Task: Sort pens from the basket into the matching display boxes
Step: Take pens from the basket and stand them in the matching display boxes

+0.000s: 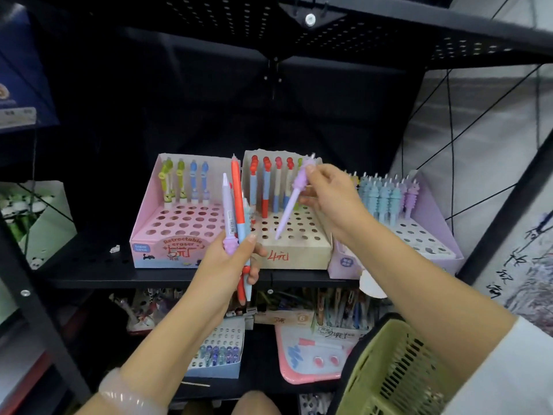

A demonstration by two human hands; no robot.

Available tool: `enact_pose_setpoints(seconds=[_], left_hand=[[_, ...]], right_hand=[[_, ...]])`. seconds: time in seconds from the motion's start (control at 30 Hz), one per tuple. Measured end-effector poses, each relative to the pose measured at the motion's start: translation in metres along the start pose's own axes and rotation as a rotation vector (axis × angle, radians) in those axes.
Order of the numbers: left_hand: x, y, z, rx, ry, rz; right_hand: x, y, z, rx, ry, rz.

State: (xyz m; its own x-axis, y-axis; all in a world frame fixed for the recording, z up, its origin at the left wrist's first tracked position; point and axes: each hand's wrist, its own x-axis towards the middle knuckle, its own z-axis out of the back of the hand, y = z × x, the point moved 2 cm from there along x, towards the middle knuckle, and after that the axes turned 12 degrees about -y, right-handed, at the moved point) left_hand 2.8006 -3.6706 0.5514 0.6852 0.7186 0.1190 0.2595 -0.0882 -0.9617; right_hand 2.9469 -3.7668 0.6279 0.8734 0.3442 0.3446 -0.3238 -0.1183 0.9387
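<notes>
Above the three display boxes, dark open space runs up to the perforated upper shelf [329, 31]; a black post [502, 211] closes in at right. At centre frame the left hand [230, 259] grips a bundle of pens [238, 211] upright before the pink box [179, 223]. Just right, the right hand [326, 193] pinches a lilac pen [291, 202], tilted, tip over the holes of the beige box [296, 244]. The lilac box [425, 232] sits at right on the black shelf [89, 265]. The green basket [398, 372] hangs at lower right.
</notes>
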Motion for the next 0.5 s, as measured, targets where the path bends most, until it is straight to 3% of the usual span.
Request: enact_pose_setpoints(seconds=[0.3,0.5], left_hand=[[0.008,0.002,-0.046,-0.001,0.078,0.03],[0.008,0.003,-0.072,0.061,0.124,0.038]], right_hand=[[0.041,0.007,0.085,-0.336,-0.438,0.261],[0.063,0.007,0.143,-0.683,-0.521,0.367]])
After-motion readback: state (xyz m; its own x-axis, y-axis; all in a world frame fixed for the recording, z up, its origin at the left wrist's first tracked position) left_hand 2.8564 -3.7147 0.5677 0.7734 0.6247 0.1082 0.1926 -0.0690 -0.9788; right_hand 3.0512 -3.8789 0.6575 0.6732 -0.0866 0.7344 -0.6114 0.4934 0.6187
